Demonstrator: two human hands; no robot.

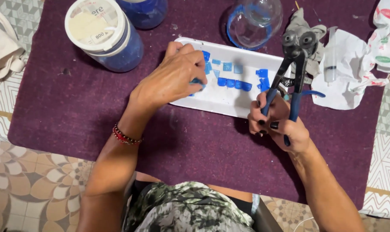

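Tiles [233,82] on tray [221,103], jar [104,32] left.

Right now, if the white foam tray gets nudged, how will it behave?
The white foam tray looks thin and probably light, so it may skid on the purple mat. The small blue tile pieces lie loose and could scatter. The left hand resting over it likely steadies it.

Wheeled nippers [294,64]: two dark round cutting wheels at the head, blue-sleeved handles. The tool stands nearly upright in the view, head toward 12 o'clock, handles spread and gripped at the lower end by the right hand [277,124].

Blue tile piece [197,81]: small, mostly hidden under the fingers of the left hand [171,79], which rests over the 9 o'clock end of the white tray [221,101].
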